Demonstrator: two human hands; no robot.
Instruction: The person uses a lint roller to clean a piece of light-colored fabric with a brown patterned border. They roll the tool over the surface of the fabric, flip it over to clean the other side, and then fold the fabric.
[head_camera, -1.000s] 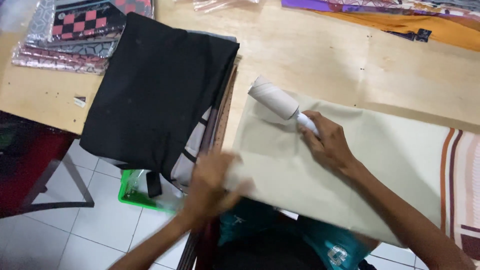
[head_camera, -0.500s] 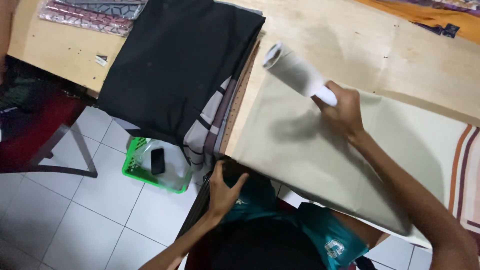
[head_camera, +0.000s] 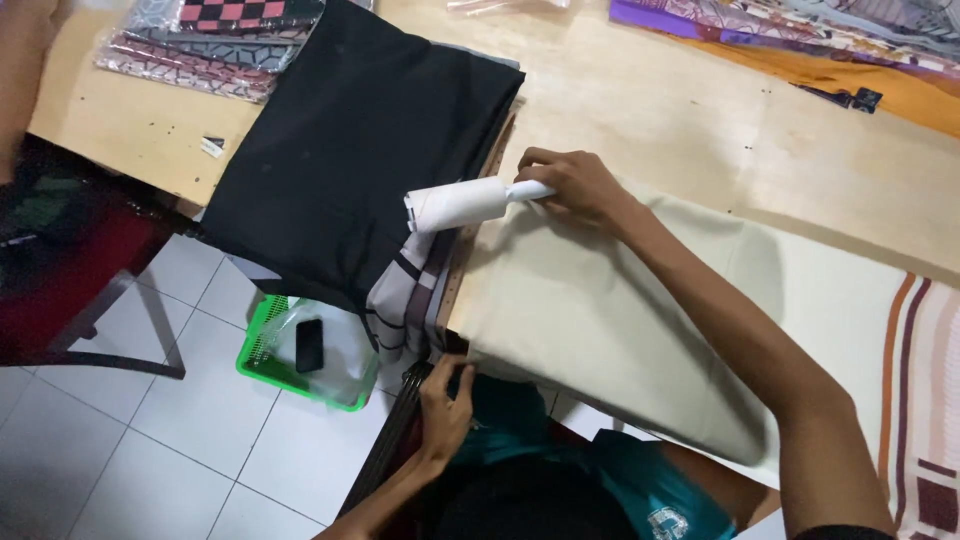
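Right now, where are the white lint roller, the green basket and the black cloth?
white lint roller (head_camera: 455, 203), head view, middle of the roll.
green basket (head_camera: 262, 340), head view, left rim.
black cloth (head_camera: 350, 150), head view, centre of the fabric.

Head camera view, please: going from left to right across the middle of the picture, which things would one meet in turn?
Green basket on the floor → black cloth → white lint roller → right hand gripping its handle → cream cloth → striped cloth at the right edge.
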